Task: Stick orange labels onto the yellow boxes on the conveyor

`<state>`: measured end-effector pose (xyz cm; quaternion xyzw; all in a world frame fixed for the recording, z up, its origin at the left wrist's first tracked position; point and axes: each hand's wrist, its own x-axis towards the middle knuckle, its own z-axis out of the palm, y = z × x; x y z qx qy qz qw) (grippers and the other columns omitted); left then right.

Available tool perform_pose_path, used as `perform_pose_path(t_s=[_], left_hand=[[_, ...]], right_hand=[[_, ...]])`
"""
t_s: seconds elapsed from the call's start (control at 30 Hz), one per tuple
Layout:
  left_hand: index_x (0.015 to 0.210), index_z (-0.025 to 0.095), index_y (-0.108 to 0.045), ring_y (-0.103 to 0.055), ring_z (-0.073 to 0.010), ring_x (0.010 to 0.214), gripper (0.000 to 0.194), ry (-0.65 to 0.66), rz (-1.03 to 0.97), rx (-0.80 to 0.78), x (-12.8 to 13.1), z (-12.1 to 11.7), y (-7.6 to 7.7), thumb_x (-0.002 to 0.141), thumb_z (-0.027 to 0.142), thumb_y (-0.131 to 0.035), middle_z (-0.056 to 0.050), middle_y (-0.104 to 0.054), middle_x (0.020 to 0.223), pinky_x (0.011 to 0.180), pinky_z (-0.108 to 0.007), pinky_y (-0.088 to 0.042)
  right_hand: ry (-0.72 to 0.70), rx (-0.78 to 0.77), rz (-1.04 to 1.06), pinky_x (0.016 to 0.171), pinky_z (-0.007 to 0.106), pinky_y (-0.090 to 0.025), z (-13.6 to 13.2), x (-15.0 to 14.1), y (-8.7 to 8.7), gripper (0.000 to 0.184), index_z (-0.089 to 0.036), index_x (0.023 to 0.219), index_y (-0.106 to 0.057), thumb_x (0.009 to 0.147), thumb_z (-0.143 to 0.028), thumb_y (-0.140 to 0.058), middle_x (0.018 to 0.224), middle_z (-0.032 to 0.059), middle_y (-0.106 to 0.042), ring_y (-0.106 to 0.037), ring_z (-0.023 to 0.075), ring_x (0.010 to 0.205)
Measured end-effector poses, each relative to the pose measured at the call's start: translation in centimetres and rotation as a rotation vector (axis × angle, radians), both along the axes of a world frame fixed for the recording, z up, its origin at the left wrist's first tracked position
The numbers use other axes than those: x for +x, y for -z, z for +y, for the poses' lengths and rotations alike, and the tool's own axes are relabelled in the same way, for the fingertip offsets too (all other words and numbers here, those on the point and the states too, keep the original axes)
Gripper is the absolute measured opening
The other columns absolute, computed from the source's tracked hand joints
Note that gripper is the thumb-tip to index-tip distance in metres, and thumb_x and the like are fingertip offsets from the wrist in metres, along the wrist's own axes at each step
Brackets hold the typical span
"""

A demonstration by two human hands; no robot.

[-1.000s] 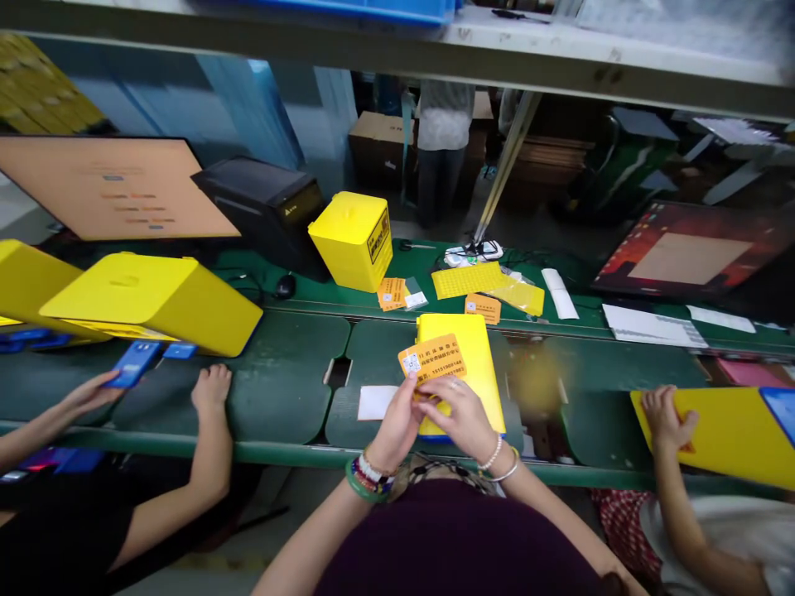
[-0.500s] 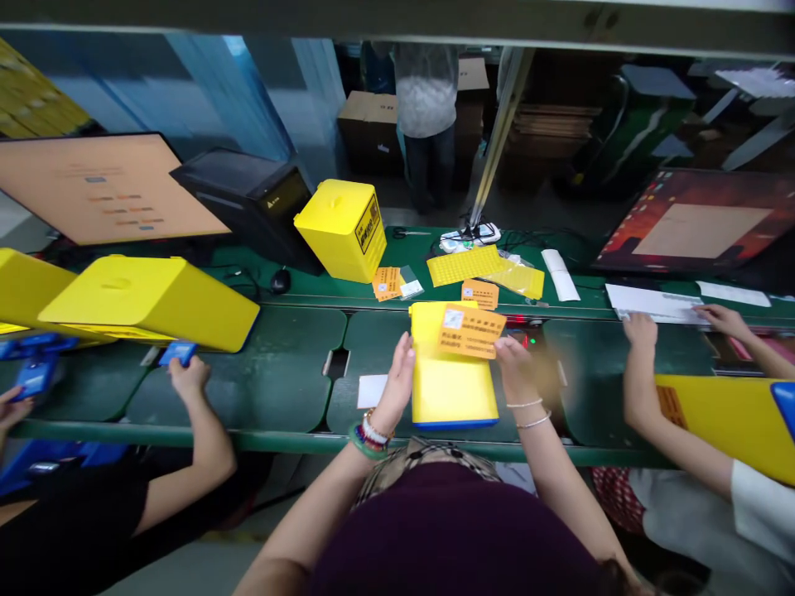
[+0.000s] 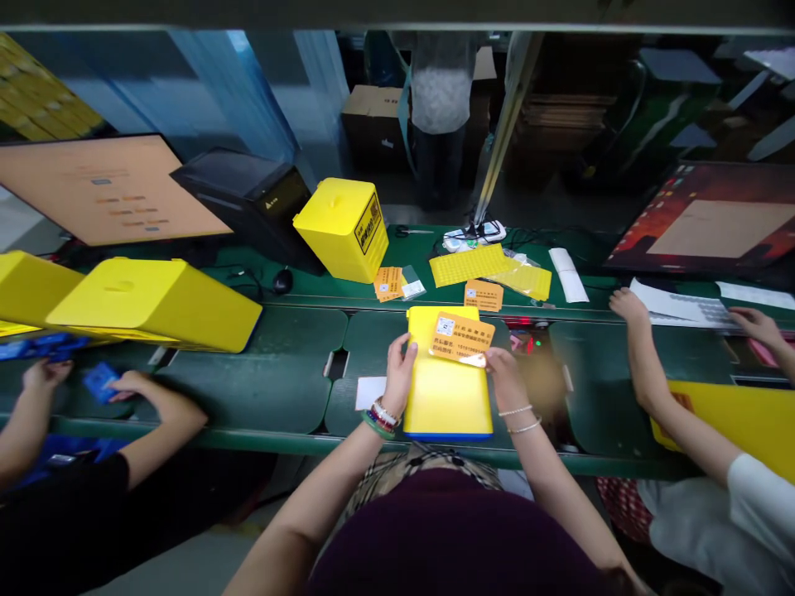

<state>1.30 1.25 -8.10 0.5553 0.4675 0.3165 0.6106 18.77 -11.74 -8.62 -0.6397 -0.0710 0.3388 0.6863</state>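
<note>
- The orange label [image 3: 460, 338] lies across the yellow case [image 3: 447, 406] near its far end, tilted slightly. The case's long axis runs straight away from me, with its blue-edged end toward my body.
- My right hand [image 3: 506, 379] is the nearer to the label's free end: thumb and fingers close on its lower right corner, where a pale strip shows.
- My left hand [image 3: 396, 377] stands half open against the case's left side, just beside the label; I cannot tell whether it grips anything.
- The case sits by the near edge of the green workbench [image 3: 291, 389], with a white paper slip [image 3: 371, 393] just to its left.
- Past the bench's far edge stand a yellow box [image 3: 340, 229], a black printer [image 3: 245, 207] and a monitor [image 3: 701, 219].
- On my left, a co-worker's hand [image 3: 115, 385] is beside a blue card [image 3: 101, 382]; on my right, another co-worker's hand [image 3: 628, 305] rests on the bench.
</note>
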Motion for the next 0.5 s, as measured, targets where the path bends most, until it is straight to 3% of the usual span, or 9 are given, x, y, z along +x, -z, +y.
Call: perform_pose_path(t_s=[0.1, 0.2, 0.33, 0.5], left_hand=[[0.097, 0.019, -0.067, -0.06, -0.0199, 0.096, 0.035, 0.001, 0.034, 0.093, 1.9, 2.1, -0.4, 0.079, 0.049, -0.066, -0.009, -0.063, 0.107, 0.086, -0.032, -0.048], [0.078, 0.017, -0.066, -0.057, -0.016, 0.079, 0.025, 0.007, 0.009, 0.076, 3.1, 3.6, -0.5, 0.078, 0.042, -0.067, -0.004, -0.061, 0.085, 0.078, -0.029, -0.047], [0.071, 0.016, -0.062, -0.053, -0.0143, 0.072, 0.024, -0.039, 0.024, 0.057, 3.5, 4.3, 0.0, 0.077, 0.039, -0.067, -0.002, -0.058, 0.076, 0.071, -0.027, -0.044], [0.067, 0.017, -0.062, -0.051, -0.0147, 0.073, 0.024, -0.045, 0.109, 0.083, 3.4, 4.6, 0.8, 0.077, 0.039, -0.066, -0.001, -0.056, 0.073, 0.071, -0.027, -0.041]], right_hand=[[-0.095, -0.057, -0.084, 0.063, 0.027, -0.044, 2.1, 1.1, -0.7, 0.031, -0.018, 0.073, -0.064, 0.065, -0.046, -0.074, 0.074, 0.0022, -0.065, -0.054, 0.0143, 0.068], [-0.148, -0.073, -0.101, 0.069, 0.03, -0.046, 3.6, 1.6, -0.9, 0.032, -0.018, 0.071, -0.063, 0.063, -0.047, -0.074, 0.074, 0.0028, -0.066, -0.057, 0.0166, 0.072], [-0.163, -0.093, -0.133, 0.072, 0.032, -0.046, 4.7, 2.3, -0.2, 0.031, -0.019, 0.071, -0.063, 0.063, -0.047, -0.075, 0.074, 0.0017, -0.064, -0.056, 0.0167, 0.072], [-0.158, -0.169, -0.378, 0.077, 0.033, -0.044, 5.3, 3.0, 0.7, 0.026, -0.018, 0.066, -0.065, 0.066, -0.043, -0.072, 0.078, 0.0025, -0.06, -0.053, 0.0169, 0.075]])
